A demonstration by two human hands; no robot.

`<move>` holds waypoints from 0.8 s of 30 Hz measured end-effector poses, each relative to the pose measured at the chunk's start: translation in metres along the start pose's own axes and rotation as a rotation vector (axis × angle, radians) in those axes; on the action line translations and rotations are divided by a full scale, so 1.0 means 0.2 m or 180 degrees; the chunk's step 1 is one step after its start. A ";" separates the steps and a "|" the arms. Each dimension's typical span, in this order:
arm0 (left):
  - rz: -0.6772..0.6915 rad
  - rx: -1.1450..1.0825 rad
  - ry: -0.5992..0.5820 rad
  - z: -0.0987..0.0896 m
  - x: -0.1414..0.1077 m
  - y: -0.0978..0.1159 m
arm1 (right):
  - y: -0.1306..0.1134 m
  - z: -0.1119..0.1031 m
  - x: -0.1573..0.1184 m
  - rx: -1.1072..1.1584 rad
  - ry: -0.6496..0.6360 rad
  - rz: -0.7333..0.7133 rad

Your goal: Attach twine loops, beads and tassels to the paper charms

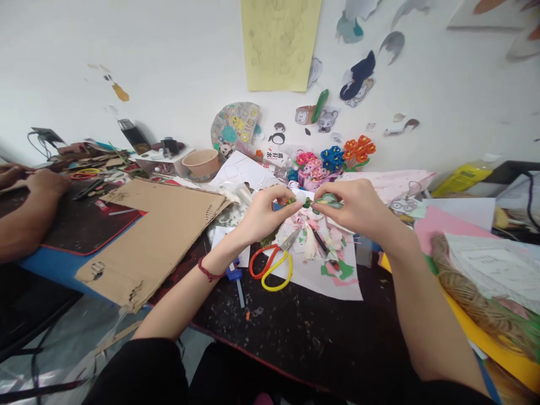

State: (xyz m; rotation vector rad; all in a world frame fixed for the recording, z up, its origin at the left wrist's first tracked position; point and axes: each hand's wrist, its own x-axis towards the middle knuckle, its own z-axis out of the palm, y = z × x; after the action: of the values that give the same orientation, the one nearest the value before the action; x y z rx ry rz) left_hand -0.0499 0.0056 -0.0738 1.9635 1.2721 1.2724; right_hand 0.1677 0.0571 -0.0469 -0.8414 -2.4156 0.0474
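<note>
My left hand (268, 209) pinches a small white-and-green craft piece (301, 198) between thumb and fingers. Opposite it, my right hand (356, 203) is closed on a green leaf-like piece (329, 201). The two pieces meet or nearly meet at my fingertips; whether they are joined I cannot tell. Under my hands, a white sheet (312, 284) bears pink, white and green scraps (337, 271) and a dark pen-like tool (324, 243). Scissors (276, 270) with one red and one yellow handle loop lie below my left hand. Beside them is a blue glue gun (234, 272), partly behind my wrist.
Flattened cardboard (164, 236) lies to the left, with another person's arm (31, 214) beyond. At the back stand a paper bowl (201, 163) and bright craft flowers (333, 160). Twine (468, 287), papers and a yellow bottle (462, 177) are on the right.
</note>
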 end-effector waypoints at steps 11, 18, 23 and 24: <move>0.0063 -0.0186 0.0040 -0.01 0.01 -0.03 | -0.02 0.04 0.02 0.0518 0.0161 -0.0033; 0.0148 -0.0239 0.0010 -0.01 0.01 -0.03 | 0.00 0.05 0.01 0.0300 0.0374 -0.0254; 0.0140 -0.0105 0.0110 -0.01 0.01 -0.02 | 0.01 0.06 -0.01 -0.0530 0.0406 -0.0446; 0.0179 -0.0053 0.0145 -0.01 0.01 -0.01 | 0.00 0.06 -0.01 -0.0692 0.0434 -0.0486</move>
State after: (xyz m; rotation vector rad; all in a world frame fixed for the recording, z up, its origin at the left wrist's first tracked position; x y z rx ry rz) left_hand -0.0530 0.0082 -0.0734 1.9819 1.2317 1.3578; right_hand 0.1624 0.0579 -0.0582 -0.7254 -2.3754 -0.3262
